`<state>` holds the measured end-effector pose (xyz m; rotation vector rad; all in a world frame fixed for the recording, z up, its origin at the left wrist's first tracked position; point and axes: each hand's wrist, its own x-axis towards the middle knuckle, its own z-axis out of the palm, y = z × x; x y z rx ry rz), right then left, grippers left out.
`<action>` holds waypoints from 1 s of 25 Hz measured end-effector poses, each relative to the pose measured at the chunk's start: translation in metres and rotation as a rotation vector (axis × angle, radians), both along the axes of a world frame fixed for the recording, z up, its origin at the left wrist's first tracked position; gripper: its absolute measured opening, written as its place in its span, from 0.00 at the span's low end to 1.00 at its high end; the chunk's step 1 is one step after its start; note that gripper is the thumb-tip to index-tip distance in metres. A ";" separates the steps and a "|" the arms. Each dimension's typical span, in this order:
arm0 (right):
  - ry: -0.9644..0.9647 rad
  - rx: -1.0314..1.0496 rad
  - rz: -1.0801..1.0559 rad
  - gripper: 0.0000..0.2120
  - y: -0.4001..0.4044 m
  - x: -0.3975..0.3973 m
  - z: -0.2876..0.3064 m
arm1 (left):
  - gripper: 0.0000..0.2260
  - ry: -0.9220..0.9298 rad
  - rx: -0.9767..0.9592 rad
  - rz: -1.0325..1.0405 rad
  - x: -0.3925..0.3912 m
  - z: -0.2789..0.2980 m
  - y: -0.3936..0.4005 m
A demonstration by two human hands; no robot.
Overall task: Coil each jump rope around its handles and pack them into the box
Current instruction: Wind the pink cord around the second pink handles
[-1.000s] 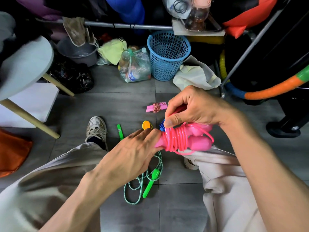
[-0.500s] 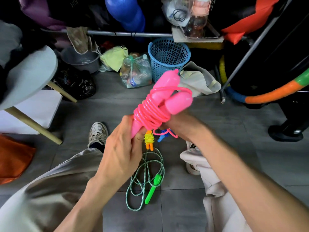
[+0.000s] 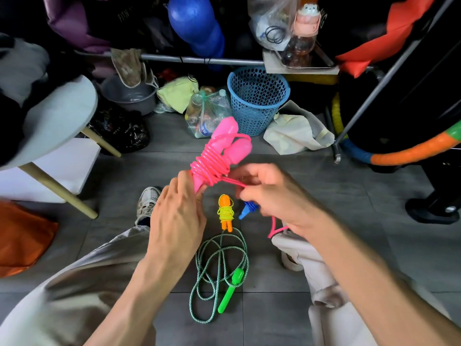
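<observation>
Gripping pink jump rope [image 3: 219, 156] handles, left hand [image 3: 177, 218]; right hand [image 3: 269, 193] pinches its cord above bare floor [image 3: 349, 221].

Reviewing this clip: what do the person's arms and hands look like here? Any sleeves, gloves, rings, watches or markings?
Both forearms are bare up to the frame edge, with no sleeves in view. The left hand and right hand wear no gloves, and no watch, wristband or marking shows on either. No ring can be made out, though some fingers are partly hidden.
</observation>
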<state>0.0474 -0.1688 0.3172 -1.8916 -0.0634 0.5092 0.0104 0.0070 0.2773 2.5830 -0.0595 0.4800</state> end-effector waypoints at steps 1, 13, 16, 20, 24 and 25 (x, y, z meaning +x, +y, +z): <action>-0.102 -0.188 0.061 0.13 -0.006 -0.002 0.001 | 0.09 0.058 0.056 -0.008 0.001 -0.004 0.002; -0.384 -0.460 0.484 0.04 -0.045 0.020 0.014 | 0.07 0.361 0.034 -0.738 -0.018 -0.003 0.006; -0.306 -0.212 0.424 0.06 -0.050 0.025 0.020 | 0.10 0.391 -0.184 -0.793 -0.020 0.006 0.010; -0.168 0.155 0.325 0.09 -0.056 0.028 0.024 | 0.07 0.499 -0.592 -0.880 -0.022 0.022 0.004; -0.078 0.261 0.220 0.09 -0.052 0.025 0.018 | 0.06 0.510 -1.121 -0.686 -0.022 0.028 0.000; -0.089 0.215 0.196 0.07 -0.049 0.023 0.015 | 0.06 0.507 -1.178 -0.615 -0.020 0.024 -0.001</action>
